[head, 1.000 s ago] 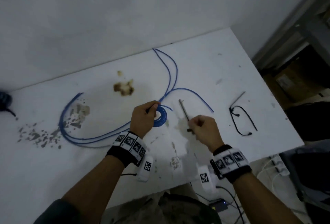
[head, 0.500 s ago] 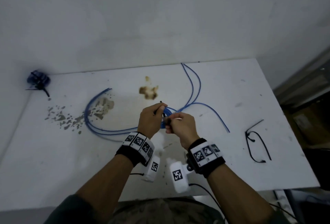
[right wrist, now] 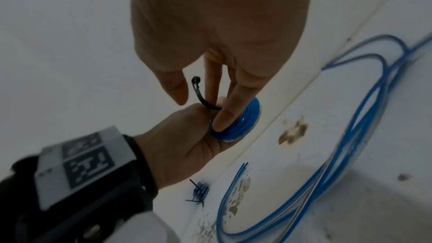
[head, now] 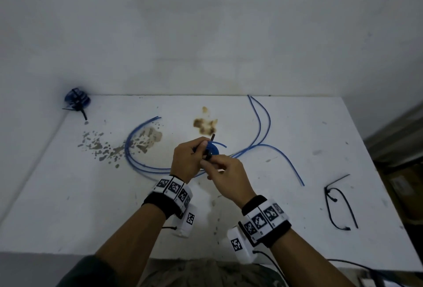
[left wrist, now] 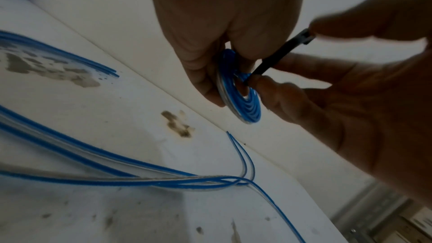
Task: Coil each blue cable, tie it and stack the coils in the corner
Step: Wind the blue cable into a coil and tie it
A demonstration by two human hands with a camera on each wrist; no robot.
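Observation:
A small flat blue coil (head: 212, 149) is held above the white table (head: 68, 195), gripped at its edge by my left hand (head: 201, 149). My right hand (head: 211, 161) pinches a black zip tie (head: 213, 137) that runs into the coil's middle. In the left wrist view the zip tie (left wrist: 280, 53) slants from the right fingers (left wrist: 327, 27) down to the coil (left wrist: 243, 103). In the right wrist view the zip tie (right wrist: 201, 97) curves up beside fingertips pressed on the coil (right wrist: 243, 123). Tied blue coils (head: 76, 100) are stacked in the far left corner.
Loose blue cables (head: 137, 161) curve across the table's middle, and others (head: 263, 126) run to the back wall and to the right (head: 290, 165). Spare black zip ties (head: 338, 204) lie near the right edge. Brown stains (head: 204, 124) and grey flecks (head: 100, 147) mark the tabletop.
My right hand has carried the black zip tie from the table over to the coil in my left hand, and it now runs into the coil. The head view has swung left.

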